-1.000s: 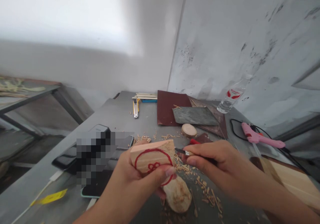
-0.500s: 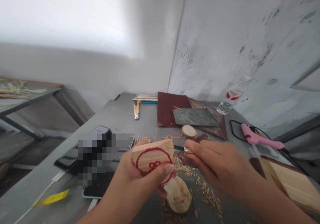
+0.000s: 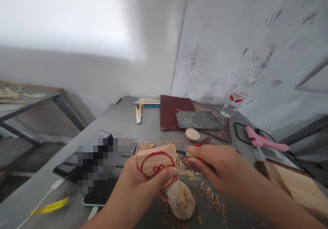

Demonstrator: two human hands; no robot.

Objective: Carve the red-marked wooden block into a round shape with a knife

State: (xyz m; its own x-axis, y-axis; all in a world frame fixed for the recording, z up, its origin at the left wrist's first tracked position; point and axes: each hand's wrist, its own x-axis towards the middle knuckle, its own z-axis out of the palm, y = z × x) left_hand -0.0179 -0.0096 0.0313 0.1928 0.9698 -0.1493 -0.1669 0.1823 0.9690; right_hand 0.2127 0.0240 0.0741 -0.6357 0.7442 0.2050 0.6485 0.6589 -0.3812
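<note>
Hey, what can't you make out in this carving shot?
Head view only.
Most of the carving tool: hidden inside the right hand.
Lower wood block: under the left hand.
Part of the phone: behind a pixelated patch.
The bottle label: too small.
The wooden board: cut by right edge.

bare tabletop (image 3: 120, 123) beyond phones (image 3: 98, 196), shavings (image 3: 191, 172) and wood slice (image 3: 192, 134) ahead

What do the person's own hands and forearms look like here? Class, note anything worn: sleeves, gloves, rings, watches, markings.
The left hand and the right hand are both bare: no gloves, rings or bracelets show. Both forearms are uncovered down to the picture's lower edge, with no sleeve, watch or marking in view. The fingernails that show are short and unpainted.
</note>
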